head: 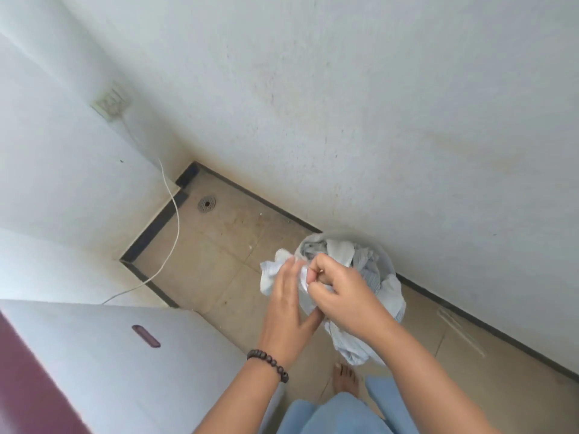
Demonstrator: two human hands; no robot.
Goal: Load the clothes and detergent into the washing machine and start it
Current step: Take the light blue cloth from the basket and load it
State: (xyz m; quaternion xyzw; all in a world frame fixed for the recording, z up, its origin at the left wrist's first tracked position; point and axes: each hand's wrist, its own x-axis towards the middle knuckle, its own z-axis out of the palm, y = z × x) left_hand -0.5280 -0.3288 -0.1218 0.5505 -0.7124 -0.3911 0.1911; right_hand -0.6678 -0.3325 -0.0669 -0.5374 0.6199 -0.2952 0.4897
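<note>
At the far left we see the white washing machine (103,355), its flat lid bearing a dark oval handle recess (146,336) and a maroon band along its edge; it sits well to the left of and below our grips. Beyond it a thin white cable (170,227) runs from a wall socket (111,103) down across the tan tiled floor (219,245), past a round metal drain (206,204).

Our left hand (283,311), a dark beaded bracelet (269,364) on its wrist, has its fingers fairly straight, touching the pale blue-and-white crumpled cloth (272,277). Just right of it, our right hand (338,296) is curled and pinches the same cloth, which trails down beneath both grips.

Directly behind the grips stands the round translucent plastic basket (383,252), heaped with more light garments, against the white wall. A bare foot (344,379) shows below.
</note>
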